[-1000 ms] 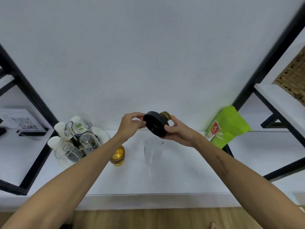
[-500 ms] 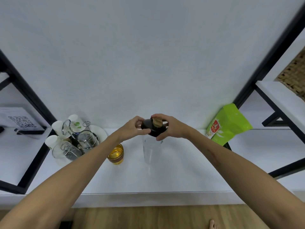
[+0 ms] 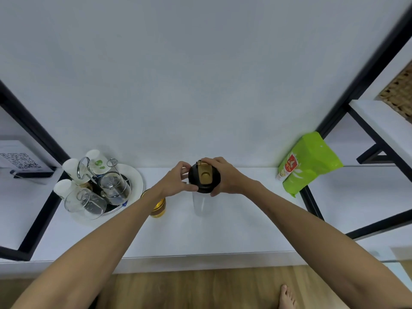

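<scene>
A clear, empty-looking bottle [image 3: 201, 204] stands upright on the white shelf [image 3: 223, 233] in the middle of the view. On its mouth sits a round black lid [image 3: 204, 178] with a gold flip cap, seen from above. My left hand [image 3: 178, 178] grips the lid's left edge with thumb and fingers. My right hand [image 3: 225, 175] curls round the lid's right and far side.
A small glass of amber liquid [image 3: 158, 206] stands just left of the bottle, partly behind my left forearm. Farther left is a round tray [image 3: 136, 179] with glass mugs and white cups. A green pouch [image 3: 308, 163] leans at the right against a black frame post.
The lid, held tilted in the air above the bottle a second ago, has come down and turned level onto the bottle's mouth. Both hands came down with it.
</scene>
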